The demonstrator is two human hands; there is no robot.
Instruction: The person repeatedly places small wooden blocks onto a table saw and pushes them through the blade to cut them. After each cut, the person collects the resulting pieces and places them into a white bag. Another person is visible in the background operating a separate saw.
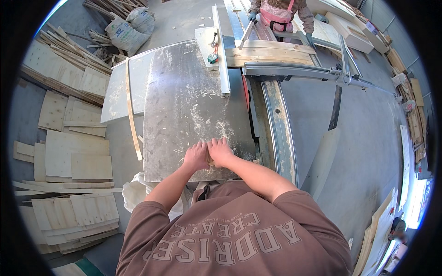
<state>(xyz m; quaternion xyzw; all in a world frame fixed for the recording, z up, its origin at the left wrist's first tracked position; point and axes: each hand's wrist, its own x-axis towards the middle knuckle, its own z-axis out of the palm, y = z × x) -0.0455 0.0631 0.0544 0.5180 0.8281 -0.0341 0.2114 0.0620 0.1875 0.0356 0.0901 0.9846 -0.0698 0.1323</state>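
My left hand (197, 155) and my right hand (220, 152) lie side by side, touching, low over the front part of a dark saw table (170, 106). The fingers of both are curled down and held together, backs of the hands upward. Pale wood bits (211, 162) show just below and between them; whatever the fingers close on is hidden. Pale sawdust (200, 120) is scattered across the table beyond my hands. To the right of them runs the slot beside a metal sliding rail (280, 133).
A metal fence (220, 50) stands at the table's far side, near a green tape measure (212, 58). Beyond it, a gloved co-worker (281, 16) stands by wooden boards (271, 53). A thin strip (130, 106) overhangs the left side. Plywood stacks (78, 154) fill the left floor.
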